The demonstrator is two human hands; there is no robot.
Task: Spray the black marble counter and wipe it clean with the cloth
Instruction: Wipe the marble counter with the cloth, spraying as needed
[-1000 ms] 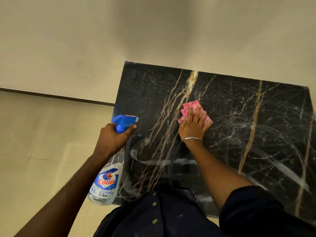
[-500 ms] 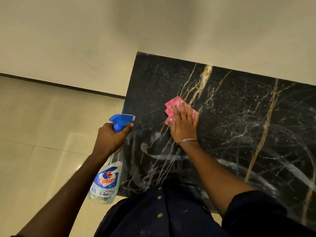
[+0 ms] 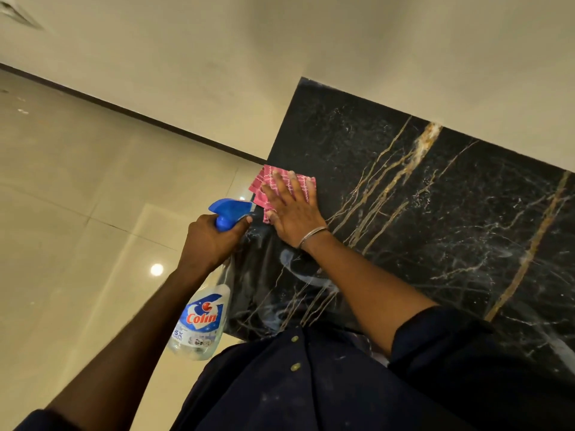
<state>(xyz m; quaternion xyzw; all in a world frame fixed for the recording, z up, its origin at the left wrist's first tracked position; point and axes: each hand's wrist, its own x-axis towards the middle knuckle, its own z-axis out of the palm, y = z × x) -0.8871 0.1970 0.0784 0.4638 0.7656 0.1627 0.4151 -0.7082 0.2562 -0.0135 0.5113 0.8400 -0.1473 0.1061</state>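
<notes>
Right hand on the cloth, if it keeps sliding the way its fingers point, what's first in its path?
Probably nothing: the right hand presses the pink cloth at the counter end, with only floor beyond.

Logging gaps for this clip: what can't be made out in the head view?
- Spray bottle small print: too small; neck hidden by left hand.
- Pink cloth: middle covered by right hand.
- Black marble counter: right end cut off by frame, near edge hidden by torso.

One spray bottle point(image 3: 202, 318) at seven o'clock, one pink cloth point(image 3: 281, 188) near centre, one black marble counter point(image 3: 435, 213) toward three, two hands, one bangle point(image 3: 312, 236)
</notes>
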